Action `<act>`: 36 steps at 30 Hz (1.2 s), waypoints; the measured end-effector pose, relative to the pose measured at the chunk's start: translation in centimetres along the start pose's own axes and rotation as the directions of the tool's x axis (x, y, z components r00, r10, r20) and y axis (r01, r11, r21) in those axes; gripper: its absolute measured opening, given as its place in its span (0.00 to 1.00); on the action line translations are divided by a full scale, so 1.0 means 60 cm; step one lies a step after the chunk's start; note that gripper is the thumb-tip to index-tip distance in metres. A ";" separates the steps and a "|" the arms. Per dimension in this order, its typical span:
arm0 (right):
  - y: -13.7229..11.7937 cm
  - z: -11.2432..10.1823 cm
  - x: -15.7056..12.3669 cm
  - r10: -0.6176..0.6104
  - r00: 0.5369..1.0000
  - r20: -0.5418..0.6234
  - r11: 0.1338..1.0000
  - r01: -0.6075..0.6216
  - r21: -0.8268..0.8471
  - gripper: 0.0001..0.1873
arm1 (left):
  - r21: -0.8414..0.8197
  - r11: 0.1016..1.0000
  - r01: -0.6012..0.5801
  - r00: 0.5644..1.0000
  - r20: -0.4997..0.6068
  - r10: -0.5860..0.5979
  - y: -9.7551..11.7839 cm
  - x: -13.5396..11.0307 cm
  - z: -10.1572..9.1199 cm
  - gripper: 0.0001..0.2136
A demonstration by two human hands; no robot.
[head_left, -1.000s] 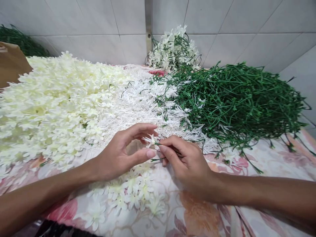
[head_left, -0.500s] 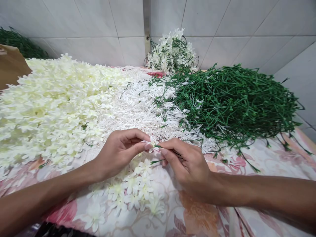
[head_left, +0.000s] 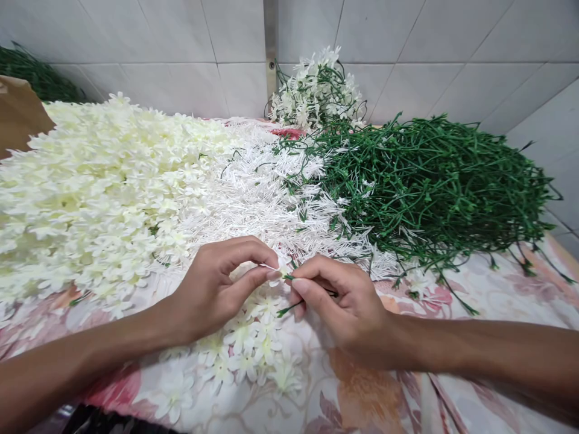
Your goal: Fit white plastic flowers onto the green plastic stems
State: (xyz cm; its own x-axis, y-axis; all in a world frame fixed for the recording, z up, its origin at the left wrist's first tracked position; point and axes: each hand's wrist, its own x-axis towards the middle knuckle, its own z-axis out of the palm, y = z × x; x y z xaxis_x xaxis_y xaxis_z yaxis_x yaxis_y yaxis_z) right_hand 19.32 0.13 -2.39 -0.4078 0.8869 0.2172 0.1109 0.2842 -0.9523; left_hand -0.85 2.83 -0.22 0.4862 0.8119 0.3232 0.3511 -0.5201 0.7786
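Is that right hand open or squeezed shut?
Squeezed shut in a pinch: on the right hand, thumb and finger sit close together, with a green stem poking out between them.

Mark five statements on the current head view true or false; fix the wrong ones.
1. The left hand touches a small white artificial flower. True.
2. The right hand is empty. False: it holds a thin green plastic-looking stem.
3. The tangled heap of green stems lies right of the thin white filament pile. True.
4. The cream blossom heap lies at the picture's right. False: it lies at the left.
5. Loose white blossoms lie on the floral-patterned cloth. True.
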 end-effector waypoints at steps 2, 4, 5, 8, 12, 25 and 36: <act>0.000 0.002 0.002 0.000 1.000 -0.010 1.000 0.000 0.000 0.08 | 0.028 0.999 -0.036 0.999 -0.005 0.036 -0.001 -0.002 0.001 0.04; 0.000 0.004 0.004 -0.003 1.000 -0.022 1.000 0.003 -0.009 0.07 | 0.048 0.997 -0.061 0.998 -0.009 0.061 -0.002 -0.004 0.003 0.04; 0.000 0.005 0.005 -0.002 1.000 -0.028 1.000 0.002 -0.016 0.07 | 0.057 0.996 -0.069 0.998 -0.009 0.070 -0.003 -0.004 0.004 0.05; 0.000 0.005 0.006 -0.008 0.999 -0.042 0.999 0.006 -0.039 0.07 | 0.077 0.993 -0.090 0.996 -0.007 0.091 -0.004 -0.005 0.006 0.05; 0.003 0.005 0.005 -0.038 0.998 -0.042 0.997 0.036 -0.065 0.07 | 0.097 0.990 -0.107 0.994 -0.009 0.108 -0.004 -0.006 0.006 0.05; 0.005 0.004 0.005 -0.080 0.996 -0.036 0.995 0.078 -0.067 0.08 | 0.076 0.985 -0.158 0.987 -0.010 0.159 -0.007 -0.006 0.005 0.06; 0.008 0.005 0.007 -0.094 0.995 -0.021 0.992 0.092 -0.089 0.08 | 0.061 0.984 -0.164 0.986 -0.014 0.166 -0.005 -0.006 0.008 0.06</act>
State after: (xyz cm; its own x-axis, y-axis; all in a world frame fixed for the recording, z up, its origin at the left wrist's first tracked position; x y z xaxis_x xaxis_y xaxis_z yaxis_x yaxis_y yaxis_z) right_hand 18.94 0.50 -2.81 -0.3975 0.8636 0.3102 0.1528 0.3956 -0.9056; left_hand -0.75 2.54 -0.83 0.5264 0.7182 0.4551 0.3148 -0.6618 0.6804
